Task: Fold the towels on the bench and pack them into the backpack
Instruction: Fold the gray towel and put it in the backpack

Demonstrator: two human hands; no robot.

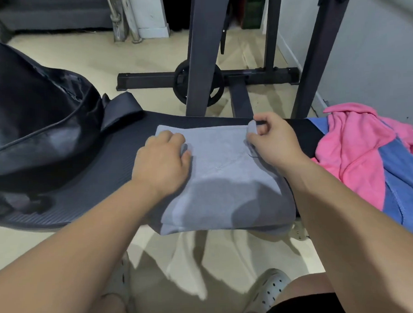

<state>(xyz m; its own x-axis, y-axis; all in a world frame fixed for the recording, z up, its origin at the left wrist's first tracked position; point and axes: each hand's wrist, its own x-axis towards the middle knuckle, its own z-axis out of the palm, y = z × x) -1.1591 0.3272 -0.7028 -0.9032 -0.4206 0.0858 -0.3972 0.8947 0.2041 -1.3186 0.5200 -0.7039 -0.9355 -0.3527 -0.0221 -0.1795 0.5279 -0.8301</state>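
Note:
A grey towel [225,179] lies folded into a rectangle across the black padded bench [94,161], its near edge hanging slightly over the front. My left hand [163,158] rests on the towel's left part with fingers curled, pinching a fold of it. My right hand [273,139] pinches the towel's far right corner between thumb and fingers. The black backpack [33,111] lies on the bench's left end, apart from both hands. A pink towel [352,150] and a blue towel [400,183] sit in a loose heap at the right end.
A dark metal rack frame [203,50] with a weight plate [197,83] stands on the beige floor behind the bench. A white wall [373,54] is at the right. My feet in light perforated clogs [268,291] stand in front of the bench.

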